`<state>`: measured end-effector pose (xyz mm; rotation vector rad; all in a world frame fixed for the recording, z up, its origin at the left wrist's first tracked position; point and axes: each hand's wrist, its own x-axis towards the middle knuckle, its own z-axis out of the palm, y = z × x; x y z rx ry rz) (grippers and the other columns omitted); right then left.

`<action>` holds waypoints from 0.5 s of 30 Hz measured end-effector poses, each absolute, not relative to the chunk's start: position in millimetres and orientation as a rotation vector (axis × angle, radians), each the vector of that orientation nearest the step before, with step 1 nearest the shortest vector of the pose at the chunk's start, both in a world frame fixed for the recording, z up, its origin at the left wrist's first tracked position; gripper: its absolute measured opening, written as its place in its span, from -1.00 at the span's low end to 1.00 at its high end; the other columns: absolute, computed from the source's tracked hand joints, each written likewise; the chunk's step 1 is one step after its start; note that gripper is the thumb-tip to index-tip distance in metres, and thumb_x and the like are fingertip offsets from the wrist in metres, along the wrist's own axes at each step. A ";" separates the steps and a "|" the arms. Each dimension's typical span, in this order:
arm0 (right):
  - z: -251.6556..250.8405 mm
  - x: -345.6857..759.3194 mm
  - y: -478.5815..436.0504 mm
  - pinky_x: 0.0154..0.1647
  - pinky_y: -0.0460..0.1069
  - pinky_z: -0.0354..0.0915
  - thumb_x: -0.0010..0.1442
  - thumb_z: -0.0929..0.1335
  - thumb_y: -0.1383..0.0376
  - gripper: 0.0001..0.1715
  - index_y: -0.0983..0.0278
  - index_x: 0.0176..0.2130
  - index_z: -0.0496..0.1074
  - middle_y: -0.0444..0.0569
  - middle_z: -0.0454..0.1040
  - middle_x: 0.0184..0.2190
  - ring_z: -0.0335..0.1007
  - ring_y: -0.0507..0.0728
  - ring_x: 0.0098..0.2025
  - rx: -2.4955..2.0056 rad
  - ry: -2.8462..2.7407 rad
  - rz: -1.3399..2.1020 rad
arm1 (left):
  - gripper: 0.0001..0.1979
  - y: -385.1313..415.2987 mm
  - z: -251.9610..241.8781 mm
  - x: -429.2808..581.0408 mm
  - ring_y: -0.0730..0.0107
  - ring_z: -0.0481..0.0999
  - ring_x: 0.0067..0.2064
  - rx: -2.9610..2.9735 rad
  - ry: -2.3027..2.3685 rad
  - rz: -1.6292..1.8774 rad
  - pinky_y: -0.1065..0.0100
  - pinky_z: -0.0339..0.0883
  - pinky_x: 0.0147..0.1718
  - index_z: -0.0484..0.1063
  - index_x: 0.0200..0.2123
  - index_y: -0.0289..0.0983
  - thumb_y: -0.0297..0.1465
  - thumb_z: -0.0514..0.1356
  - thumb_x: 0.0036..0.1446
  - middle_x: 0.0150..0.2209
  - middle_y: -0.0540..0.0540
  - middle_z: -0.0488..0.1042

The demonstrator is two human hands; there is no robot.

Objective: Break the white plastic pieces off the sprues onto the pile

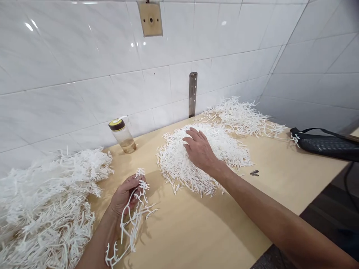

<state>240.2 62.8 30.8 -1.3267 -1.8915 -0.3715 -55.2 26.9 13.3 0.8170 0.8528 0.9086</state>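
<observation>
Nearest, at the near left, lies the left heap (47,209): a big tangle of white branched plastic pieces that runs off the edge of the view. It sits on a pale wooden surface (196,239), which stands against a white tiled wall and into a corner at the far right.

The middle heap (174,160) is next in size. It is a flat mound of short, loose white sticks in the middle of the surface. Behind it, at the far right by the wall, is the far heap (241,116), thinner and more spread out. Whether its pieces are branched or bare is hard to tell. A black bag (325,144) lies at the right edge.

The right hand (199,149) reaches out and lies open, palm down and fingers spread, on top of the middle heap. The left hand (123,194) is near, just right of the left heap. It is closed around a frame (131,224), a long branched white piece that hangs down from the fist toward the surface.

Smaller things are a bottle (123,136) with a yellow-and-dark lid standing upright by the wall between the left and middle heaps, a metal strip (192,93) fixed upright on the tiles, a tan wall plate (150,18) high up, and two dark bits (254,173) on the surface just right of the right forearm.

Judging by how things lie, the work is well under way but far from over. The middle heap already holds a good many loose sticks, while the left heap of branched pieces is the largest pile and only one frame is in hand.
</observation>
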 end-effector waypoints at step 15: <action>-12.8 165.3 -5.7 0.22 0.04 0.27 0.24 0.20 0.55 -0.62 0.49 0.00 0.42 0.25 0.45 0.04 0.25 0.20 0.21 -0.800 -2.337 0.187 | -0.66 23.6 10.0 -51.7 0.73 0.08 -0.72 0.664 0.936 0.996 0.66 -0.02 -0.83 0.39 -0.40 -0.32 -0.31 0.45 -0.16 -0.64 0.13 0.25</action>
